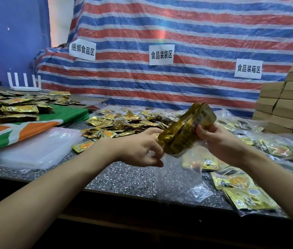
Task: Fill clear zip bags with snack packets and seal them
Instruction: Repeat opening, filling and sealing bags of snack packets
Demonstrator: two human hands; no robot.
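My right hand (219, 141) grips a stack of gold snack packets (183, 128), held tilted above the table. My left hand (142, 148) pinches the rim of a clear zip bag (178, 178) right under the stack's lower end; the bag hangs down onto the speckled table (122, 177). Whether the stack's lower end is inside the bag mouth is hard to tell. A heap of loose gold packets (124, 123) lies behind my hands. A pile of empty clear bags (38, 148) rests at the left.
Filled clear bags with packets (246, 194) lie at the right front. More packets (16, 108) sit on a green and orange cloth at the left. Brown cardboard boxes (289, 105) are stacked at the far right. A striped tarp with paper signs hangs behind.
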